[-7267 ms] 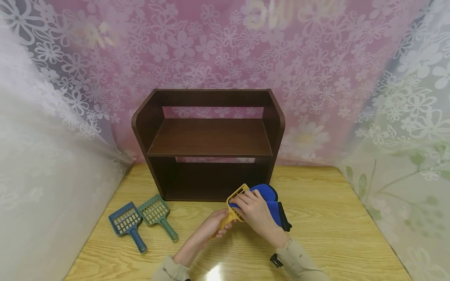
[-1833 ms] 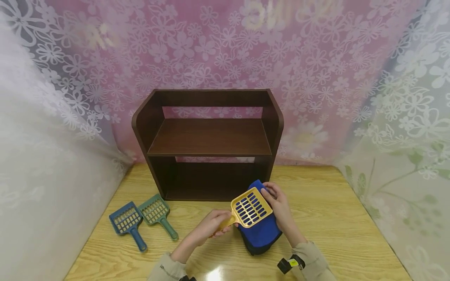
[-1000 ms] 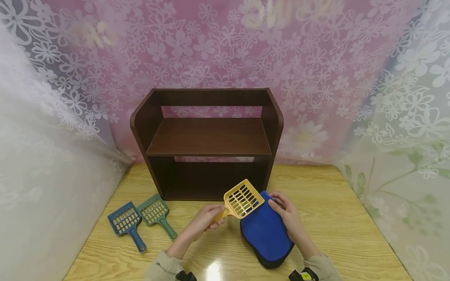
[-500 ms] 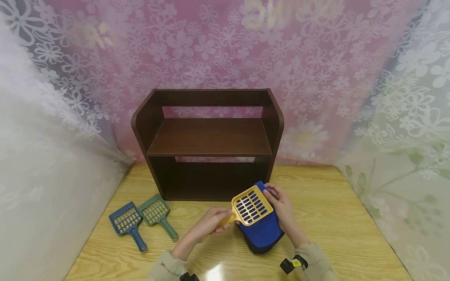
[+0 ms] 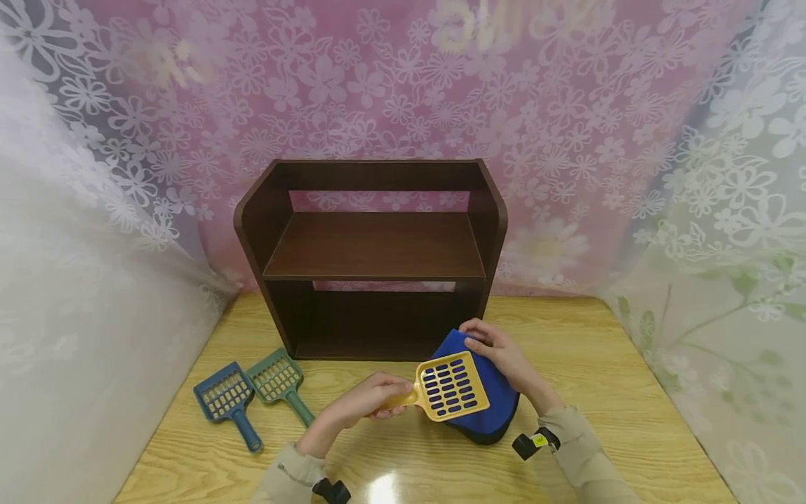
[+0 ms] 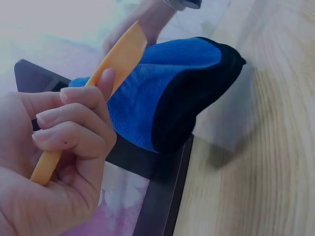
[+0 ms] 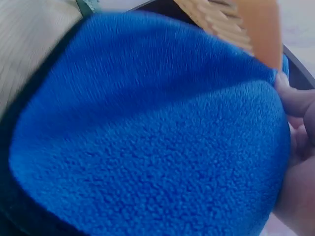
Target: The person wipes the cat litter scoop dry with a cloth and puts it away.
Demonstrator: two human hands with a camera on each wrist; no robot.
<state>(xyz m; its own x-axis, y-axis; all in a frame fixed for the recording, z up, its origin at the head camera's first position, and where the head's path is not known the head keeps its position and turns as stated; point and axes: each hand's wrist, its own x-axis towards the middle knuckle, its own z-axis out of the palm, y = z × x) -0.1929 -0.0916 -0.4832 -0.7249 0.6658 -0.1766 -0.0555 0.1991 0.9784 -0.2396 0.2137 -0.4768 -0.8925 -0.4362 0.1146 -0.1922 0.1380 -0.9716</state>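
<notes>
Two scoops sit far left on the table, the blue scoop (image 5: pixel 236 414) and the green scoop (image 5: pixel 291 396), corners pretty much touching. Next over, I've got the left hand (image 5: pixel 371 397) wrapped round the handle of the yellow scoop (image 6: pixel 125 56), fingers well curled. Looks like light, stiff plastic, maybe a bit slick, so I'd go for the handle, not the slotted head. That head sticks out right of the fingers, over the cloth (image 5: pixel 496 400). Can't tell if they're actually pressed together. The cloth is fleecy blue with a black edge, and I'd guess it's light, floppy and grippy, nothing to break; a top corner seems the handy place to grab. Far right, the right hand (image 5: pixel 502 353) pinches that upper edge, thumb on the blue face, so most of the cloth hangs toward me, below the fingers.
</notes>
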